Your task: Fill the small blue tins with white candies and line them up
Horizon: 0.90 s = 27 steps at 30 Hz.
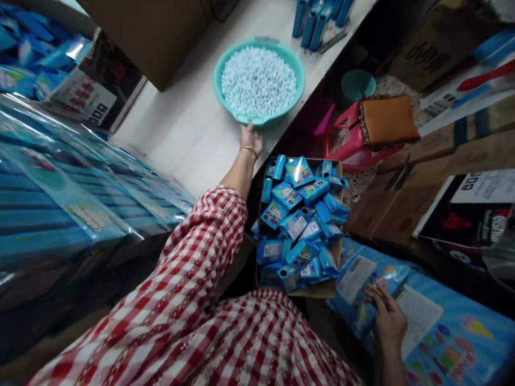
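My left hand (250, 139), with a gold bangle at the wrist and a red-checked sleeve behind it, reaches far forward. Its fingers curl on the near rim of a teal basin (298, 69) that stands on the white table and is full of small pale blue-white pellets (258, 80). At the lower right my right hand (388, 317) lies flat with fingers spread on a stack of large blue plastic-wrapped packs (454, 343), holding nothing. Between my arms sits an open cardboard box (317, 289) heaped with small blue packets (300, 214).
Shiny blue wrapped packs (60, 187) are piled at the left. Blue upright items (317, 21) stand at the table's far end. On the floor to the right are a red stool with a brown cushion (388, 120), a small teal bowl (358, 84) and cardboard boxes (430, 53).
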Motion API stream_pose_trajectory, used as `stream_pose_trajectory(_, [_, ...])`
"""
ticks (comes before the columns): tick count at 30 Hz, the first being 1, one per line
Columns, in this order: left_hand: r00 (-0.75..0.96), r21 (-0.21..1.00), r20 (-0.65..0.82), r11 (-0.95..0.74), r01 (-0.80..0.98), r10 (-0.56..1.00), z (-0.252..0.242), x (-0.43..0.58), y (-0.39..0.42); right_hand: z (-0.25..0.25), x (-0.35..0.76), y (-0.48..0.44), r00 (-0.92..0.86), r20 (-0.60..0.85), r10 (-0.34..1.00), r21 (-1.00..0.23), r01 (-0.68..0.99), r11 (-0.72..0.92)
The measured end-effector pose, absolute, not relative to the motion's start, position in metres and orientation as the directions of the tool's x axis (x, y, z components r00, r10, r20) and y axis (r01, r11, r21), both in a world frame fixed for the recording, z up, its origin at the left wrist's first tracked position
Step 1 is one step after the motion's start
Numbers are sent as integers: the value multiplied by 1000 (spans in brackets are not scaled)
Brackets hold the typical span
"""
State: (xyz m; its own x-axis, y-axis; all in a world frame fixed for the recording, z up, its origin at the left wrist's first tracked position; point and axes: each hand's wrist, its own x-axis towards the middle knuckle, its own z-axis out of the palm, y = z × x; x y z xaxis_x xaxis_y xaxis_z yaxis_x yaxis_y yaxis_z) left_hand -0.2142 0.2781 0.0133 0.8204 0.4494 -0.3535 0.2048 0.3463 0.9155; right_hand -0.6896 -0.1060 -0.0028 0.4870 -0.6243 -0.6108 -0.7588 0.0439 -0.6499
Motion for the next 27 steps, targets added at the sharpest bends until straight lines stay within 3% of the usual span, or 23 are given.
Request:
stream_pose_trajectory(5, [871, 927, -358, 19, 373, 336, 13, -391, 281, -54, -703, -99, 412, -736, -536, -595, -772, 224])
stream_pose_trajectory(8, [756, 770, -521, -165, 617, 396, 3, -535, 288, -84, -700, -96, 404, -831, -382, -522, -803, 287])
stream_pose_trajectory(11, [563, 580, -616, -165, 797, 551, -9, -643, 283, -114, -703, -99, 382, -884, -270, -459, -818, 347])
stream_pose_trajectory(17, [467, 542, -661, -56, 838, 587, -17, -717, 238, -129, -706, -88, 394, -917, -59, -390, -858, 335])
stream_pose_trajectory(20, [341, 462, -678, 17, 887, 651, -15, -720, 221, -120, -705, -71, 418, -908, 40, -379, -856, 350])
stream_pose_trajectory(23, [317, 367, -667, -73, 927, 675, -15, -717, 224, -127, -712, -63, 422, -906, -45, -412, -849, 331])
stream_pose_trajectory(27, [584, 385, -568, -441, 811, 579, -28, -711, 246, -159, -745, -74, 292, -938, -187, -337, -897, 287])
